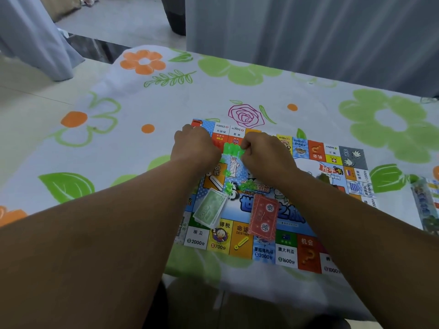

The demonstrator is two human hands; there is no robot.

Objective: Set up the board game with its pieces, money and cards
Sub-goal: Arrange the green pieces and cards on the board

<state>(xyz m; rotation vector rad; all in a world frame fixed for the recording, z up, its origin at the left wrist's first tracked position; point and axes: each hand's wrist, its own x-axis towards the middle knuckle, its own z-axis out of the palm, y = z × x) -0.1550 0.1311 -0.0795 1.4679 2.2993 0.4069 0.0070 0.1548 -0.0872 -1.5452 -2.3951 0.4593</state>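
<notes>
1 game board [287,255], flat on the table near its front edge, with colourful squares and chinese print. 1 green plastic strip [234,150] of pieces is held just above the board's far-left part. left hand [196,148] and right hand [266,154] each have fingers curled tight, pinching one end of it. loose green pieces [228,186] lie on the board below; too blurred to count. 1 green money stack [210,210] and 1 red card stack [263,217] sit on the board, apart. floral tablecloth [142,96] underneath. 1 packet [427,205] at the right edge.
</notes>
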